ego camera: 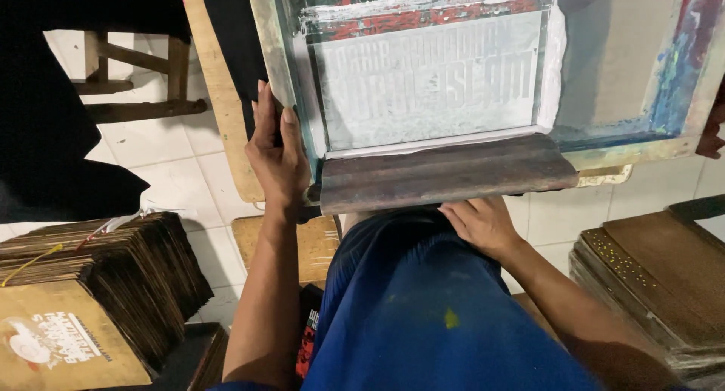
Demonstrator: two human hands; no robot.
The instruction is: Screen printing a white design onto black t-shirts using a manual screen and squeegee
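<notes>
Squeegee, a long brown wooden bar [445,173], lies at the near edge of the paint-stained wooden printing screen frame [281,74], white ink spread over the mesh. Your left hand [277,153] grips the frame's left rail, fingers closed around it; your right hand [480,223] rests just under the squeegee, fingers loosely curled, holding nothing. Stacks of brown printed cardboard sheets [91,285] wait beside you.

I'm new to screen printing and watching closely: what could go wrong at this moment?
1. The left hand holds only the frame's left edge, so the screen might shift and smear the print.
2. The wooden squeegee rests at the near edge by the right hand; it could slip onto the blue shorts.
3. White ink is heaped along the screen's sides and may drip.
</notes>
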